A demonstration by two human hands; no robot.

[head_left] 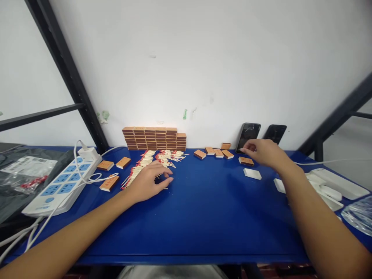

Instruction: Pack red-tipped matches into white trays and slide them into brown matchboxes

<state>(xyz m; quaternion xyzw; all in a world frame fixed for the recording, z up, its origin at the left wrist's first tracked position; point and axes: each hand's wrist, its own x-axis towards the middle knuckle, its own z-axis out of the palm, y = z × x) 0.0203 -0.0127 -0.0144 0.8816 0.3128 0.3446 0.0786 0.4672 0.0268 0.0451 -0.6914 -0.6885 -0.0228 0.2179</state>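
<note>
Fingers of left hand rest apart on matches — right hand over matchbox, grip unclear.

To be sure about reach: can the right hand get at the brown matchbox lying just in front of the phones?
Probably yes. The right hand hangs open right beside the matchbox, and nothing stands between them. The white box lies nearer the person, clear of the way.

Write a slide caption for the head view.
Left hand on loose matches, right hand near a matchbox on a blue table, stacked matchboxes against the wall.
</note>
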